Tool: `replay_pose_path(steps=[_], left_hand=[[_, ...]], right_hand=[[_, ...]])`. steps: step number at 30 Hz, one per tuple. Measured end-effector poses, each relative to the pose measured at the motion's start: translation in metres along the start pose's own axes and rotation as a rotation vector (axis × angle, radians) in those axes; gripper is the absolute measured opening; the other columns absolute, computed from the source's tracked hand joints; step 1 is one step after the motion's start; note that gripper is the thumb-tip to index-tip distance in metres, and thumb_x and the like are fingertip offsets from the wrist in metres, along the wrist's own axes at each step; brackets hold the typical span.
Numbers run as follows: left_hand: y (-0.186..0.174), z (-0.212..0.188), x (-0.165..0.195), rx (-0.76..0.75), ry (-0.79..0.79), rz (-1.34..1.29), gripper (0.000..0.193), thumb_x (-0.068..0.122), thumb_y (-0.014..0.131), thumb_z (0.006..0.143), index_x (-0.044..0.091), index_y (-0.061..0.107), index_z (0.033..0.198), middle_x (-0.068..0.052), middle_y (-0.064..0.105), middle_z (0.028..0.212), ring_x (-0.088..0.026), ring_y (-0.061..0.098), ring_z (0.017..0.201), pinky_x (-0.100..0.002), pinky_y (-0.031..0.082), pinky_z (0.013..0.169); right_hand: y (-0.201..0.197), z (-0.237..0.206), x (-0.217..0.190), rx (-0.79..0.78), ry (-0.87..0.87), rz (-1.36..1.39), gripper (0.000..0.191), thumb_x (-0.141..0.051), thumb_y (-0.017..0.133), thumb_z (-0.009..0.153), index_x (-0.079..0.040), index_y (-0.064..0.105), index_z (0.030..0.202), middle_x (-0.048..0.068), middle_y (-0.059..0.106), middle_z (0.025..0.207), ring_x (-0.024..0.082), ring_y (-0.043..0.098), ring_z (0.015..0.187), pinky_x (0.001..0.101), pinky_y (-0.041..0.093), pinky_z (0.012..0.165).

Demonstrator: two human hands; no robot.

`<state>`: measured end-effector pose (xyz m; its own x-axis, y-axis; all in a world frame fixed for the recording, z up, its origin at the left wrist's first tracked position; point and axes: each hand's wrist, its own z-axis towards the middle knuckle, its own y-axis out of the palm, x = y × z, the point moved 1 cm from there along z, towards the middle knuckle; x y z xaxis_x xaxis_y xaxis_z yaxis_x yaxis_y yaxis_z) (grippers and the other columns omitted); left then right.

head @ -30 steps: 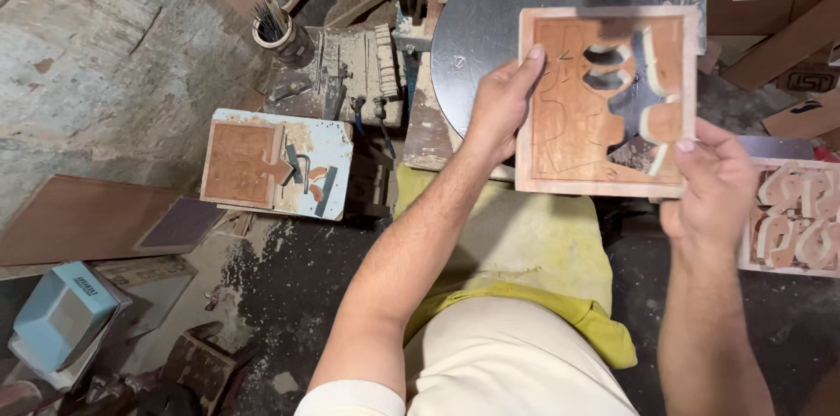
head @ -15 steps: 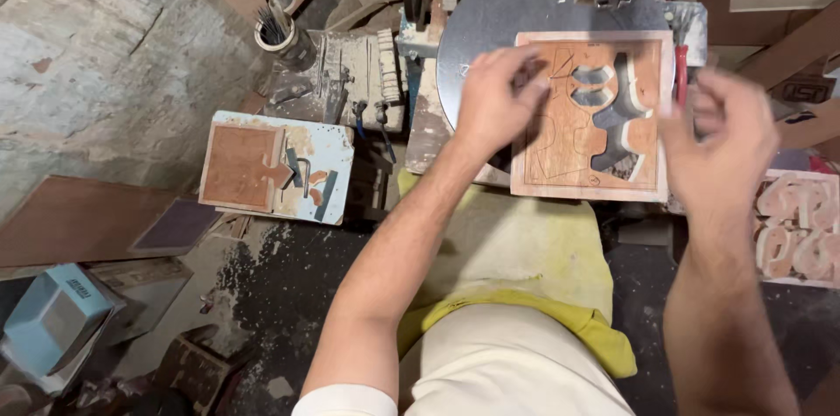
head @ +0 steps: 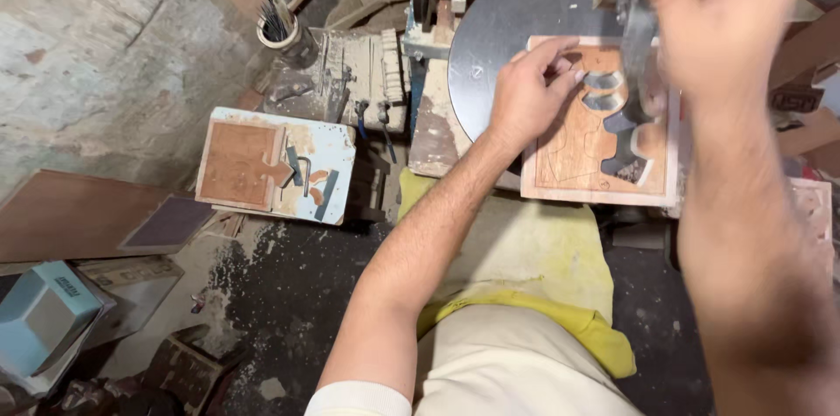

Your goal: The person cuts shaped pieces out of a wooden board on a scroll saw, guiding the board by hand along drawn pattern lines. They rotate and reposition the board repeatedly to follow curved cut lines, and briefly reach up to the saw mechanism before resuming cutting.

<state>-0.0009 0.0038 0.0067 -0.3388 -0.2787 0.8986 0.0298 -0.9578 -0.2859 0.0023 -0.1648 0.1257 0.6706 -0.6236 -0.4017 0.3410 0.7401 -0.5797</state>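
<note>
Two hands work at the saw table [head: 499,40] in the head view. The left hand [head: 534,88] presses curled fingers on the wooden panel [head: 573,158], lying flat, long axis running away from the person. The right hand [head: 713,9], blurred, seems closed on the blade clamp [head: 637,27]. Likely step: threading the blade; next calls for steady tightening.

Wood panel [head: 577,149] on round saw table [head: 507,40]; cutout board [head: 276,167] lying left.
</note>
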Motion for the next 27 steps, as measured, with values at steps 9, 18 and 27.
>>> replay_pose_path(steps=[9,18,27], left_hand=[[0.005,0.003,-0.005,-0.067,-0.022,-0.101,0.066,0.013,0.082,0.084,0.019,0.057,0.145,-0.005,0.075,0.09,-0.018,0.075,0.08,-0.031,0.063,0.077],[0.007,0.017,-0.005,-0.1,-0.032,-0.087,0.037,0.016,0.083,0.083,0.013,0.065,0.116,-0.003,0.073,0.079,-0.018,0.073,0.073,-0.033,0.061,0.069],[0.011,0.011,-0.008,-0.111,0.037,-0.038,0.016,0.01,0.075,0.092,0.012,0.066,0.105,-0.004,0.076,0.092,-0.017,0.077,0.084,-0.033,0.064,0.074]], right_hand=[[0.032,-0.104,-0.019,0.077,-0.136,-0.288,0.03,0.006,0.087,0.099,-0.001,0.073,0.125,0.013,0.071,0.108,0.031,0.065,0.099,0.039,0.052,0.089],[0.032,-0.121,-0.008,0.091,-0.164,-0.253,0.036,0.006,0.089,0.099,0.0,0.073,0.13,0.013,0.072,0.11,0.031,0.066,0.096,0.0404,0.052,0.087],[0.013,-0.084,-0.048,0.081,-0.265,-0.295,0.031,0.014,0.081,0.09,0.002,0.076,0.118,0.01,0.072,0.094,0.028,0.066,0.087,0.0392,0.052,0.076]])
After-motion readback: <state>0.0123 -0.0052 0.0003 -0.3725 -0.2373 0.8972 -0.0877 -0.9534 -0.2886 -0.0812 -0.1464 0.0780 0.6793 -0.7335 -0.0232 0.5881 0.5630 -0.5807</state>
